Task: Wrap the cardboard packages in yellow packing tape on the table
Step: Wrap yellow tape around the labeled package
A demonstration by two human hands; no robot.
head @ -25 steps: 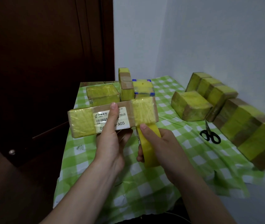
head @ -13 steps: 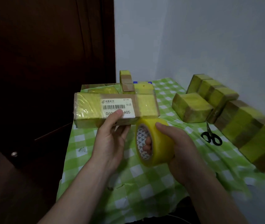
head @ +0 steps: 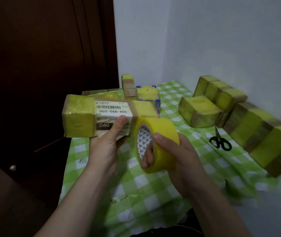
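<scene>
Gripping what, the left hand (head: 108, 146)?

It grips a long cardboard package (head: 78, 117), raised above the left part of the table (head: 153, 194). The thumb presses the near face; the other fingers are curled underneath, mostly hidden.

How does the package look?

Yellow tape covers both ends. A white label (head: 113, 109) reading 060-06B-A05 sits in the middle and folds over onto the near face. A bare brown band of cardboard shows just right of it.

And the right hand (head: 180, 161)?

It is clamped on the yellow tape roll (head: 162, 134): fingers (head: 147, 159) pushed through the core, thumb on the outer rim. The roll stands on edge, its top touching the package's near face by that brown band. Whether a strip runs between them I cannot tell.

What else is on the table?

A green-and-white checked cloth (head: 153, 182) covers it. Black scissors (head: 220, 142) lie on the right, closed. A row of taped packages (head: 264, 139) runs along the right wall (head: 222, 40), with a single taped block (head: 198, 111) nearer the middle and a leaning stack (head: 222, 93) behind it.

And at the back?

A narrow package (head: 128, 85) stands upright, just beside a yellow one with blue corners (head: 147, 94). Another flat one (head: 105, 95) peeks out behind the held package.

To the left?

A dark wooden door (head: 42, 65).
</scene>
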